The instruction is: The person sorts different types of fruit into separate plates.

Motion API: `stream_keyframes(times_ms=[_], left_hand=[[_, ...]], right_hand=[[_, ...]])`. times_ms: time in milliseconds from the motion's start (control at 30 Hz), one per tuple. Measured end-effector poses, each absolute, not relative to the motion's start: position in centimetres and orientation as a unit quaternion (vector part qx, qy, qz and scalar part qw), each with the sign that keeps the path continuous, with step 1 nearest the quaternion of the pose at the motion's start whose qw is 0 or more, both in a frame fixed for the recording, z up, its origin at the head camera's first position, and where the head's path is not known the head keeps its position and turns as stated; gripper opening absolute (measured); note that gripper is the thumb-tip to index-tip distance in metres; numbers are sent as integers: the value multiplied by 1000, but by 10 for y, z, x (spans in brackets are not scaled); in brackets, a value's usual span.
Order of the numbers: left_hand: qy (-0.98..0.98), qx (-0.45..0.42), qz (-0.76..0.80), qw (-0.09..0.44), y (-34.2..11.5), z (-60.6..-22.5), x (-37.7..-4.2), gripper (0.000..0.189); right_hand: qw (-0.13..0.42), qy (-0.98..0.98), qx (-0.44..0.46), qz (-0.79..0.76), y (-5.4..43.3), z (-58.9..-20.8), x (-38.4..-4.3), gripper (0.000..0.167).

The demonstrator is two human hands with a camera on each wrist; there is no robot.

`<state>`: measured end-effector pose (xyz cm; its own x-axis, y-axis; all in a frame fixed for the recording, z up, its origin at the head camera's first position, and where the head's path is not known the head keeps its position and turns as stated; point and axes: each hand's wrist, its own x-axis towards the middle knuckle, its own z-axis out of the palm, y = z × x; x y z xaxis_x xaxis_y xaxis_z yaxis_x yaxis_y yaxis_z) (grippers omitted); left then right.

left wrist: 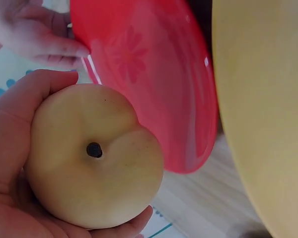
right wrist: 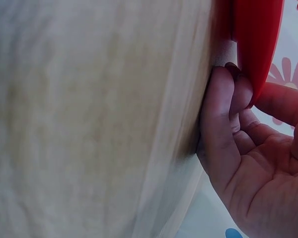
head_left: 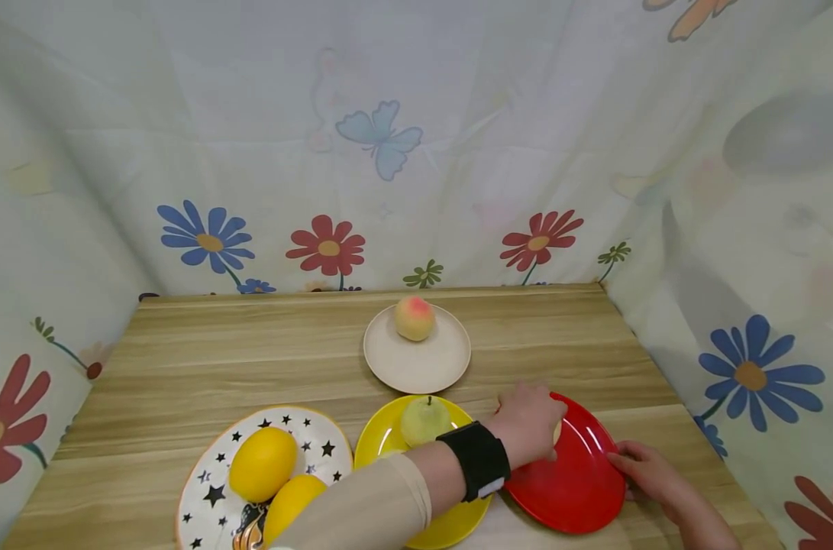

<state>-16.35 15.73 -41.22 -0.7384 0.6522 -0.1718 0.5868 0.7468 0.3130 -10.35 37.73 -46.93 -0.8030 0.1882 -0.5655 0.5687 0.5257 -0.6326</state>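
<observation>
My left hand grips a pale yellow peach with a cleft and a dark stem hole, its fingers curled round the sides. It is over the upper left part of the red plate; in the head view the hand hides most of the peach. At the plate's right rim, my right hand pinches the edge. The right wrist view shows its thumb on one side of the rim and curled fingers on the other, down by the wooden tabletop.
Left of the red plate, a yellow plate bears a pale green pear, partly behind my left forearm. Further left, a star-patterned plate holds yellow lemon-like fruits. A beige plate with a peach stands behind. Flowered curtains surround the table.
</observation>
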Motion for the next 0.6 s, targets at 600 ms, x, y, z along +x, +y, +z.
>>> stream_keyframes(times_ms=[600], left_hand=[[925, 345, 56, 148, 168, -437, -154, 74]], right_hand=[[213, 843, 212, -446, 380, -472, -103, 41]])
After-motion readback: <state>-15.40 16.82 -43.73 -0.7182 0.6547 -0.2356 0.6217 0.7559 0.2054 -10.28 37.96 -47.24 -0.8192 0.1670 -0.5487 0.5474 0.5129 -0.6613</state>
